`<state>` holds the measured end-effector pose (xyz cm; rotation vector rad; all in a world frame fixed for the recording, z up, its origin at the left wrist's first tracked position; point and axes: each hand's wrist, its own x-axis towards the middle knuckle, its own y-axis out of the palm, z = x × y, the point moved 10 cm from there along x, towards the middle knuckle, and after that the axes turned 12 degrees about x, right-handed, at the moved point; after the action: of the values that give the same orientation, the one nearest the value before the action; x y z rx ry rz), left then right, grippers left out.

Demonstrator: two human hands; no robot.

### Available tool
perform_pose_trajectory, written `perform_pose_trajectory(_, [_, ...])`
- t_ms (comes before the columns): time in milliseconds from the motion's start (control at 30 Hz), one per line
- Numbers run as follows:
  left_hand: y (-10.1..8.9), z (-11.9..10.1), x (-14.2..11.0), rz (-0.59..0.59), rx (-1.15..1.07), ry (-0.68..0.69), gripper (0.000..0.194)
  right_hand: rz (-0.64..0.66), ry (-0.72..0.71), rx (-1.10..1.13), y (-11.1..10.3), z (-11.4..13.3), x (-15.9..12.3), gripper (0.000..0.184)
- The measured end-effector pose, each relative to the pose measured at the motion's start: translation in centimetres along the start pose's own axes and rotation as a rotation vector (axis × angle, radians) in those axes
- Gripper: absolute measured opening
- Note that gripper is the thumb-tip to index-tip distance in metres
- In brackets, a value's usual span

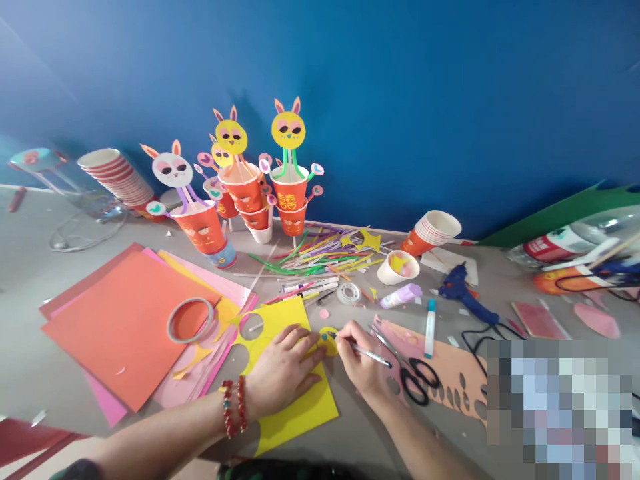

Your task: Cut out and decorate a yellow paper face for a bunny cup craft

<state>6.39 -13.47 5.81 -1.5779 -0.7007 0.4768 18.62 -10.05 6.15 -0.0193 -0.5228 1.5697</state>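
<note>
My left hand point(286, 367) lies flat with its fingers stretched out on a yellow paper sheet point(310, 413) that has round holes cut in it. Its fingertips reach the edge of a small yellow paper disc point(329, 346) with a blue dot on it. Between the fingers of my right hand point(361, 363) is a pen point(373, 355), its tip at the disc. Black-handled scissors point(407, 367) lie just right of that hand, partly over pink and orange cut paper point(443, 373).
Paper cups with rabbit faces point(289, 130) stand at the back. Coloured sheets point(135, 327) carry a tape roll point(191, 320) at left. Behind my hands lie fuzzy sticks point(320, 250) and a glue stick point(401, 295). A blue glue gun point(467, 297) with a black cord rests at right.
</note>
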Motion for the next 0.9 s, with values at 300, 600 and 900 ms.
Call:
perform_pose_trajectory(300, [0.04, -0.06, -0.13, -0.007, 0.008, -0.001, 0.043, 0.001, -0.012, -0.003, 0.06, -0.05, 0.01, 0.021])
perform_pose_trajectory(600, [0.06, 0.04, -0.1, -0.02, 0.006, -0.003, 0.044, 0.012, -0.007, -0.001, 0.14, -0.16, -0.04, 0.02])
perform_pose_trajectory(900, [-0.14, -0.04, -0.12, -0.024, 0.014, -0.001, 0.043, 0.018, -0.002, 0.002, 0.22, -0.04, 0.08, 0.02])
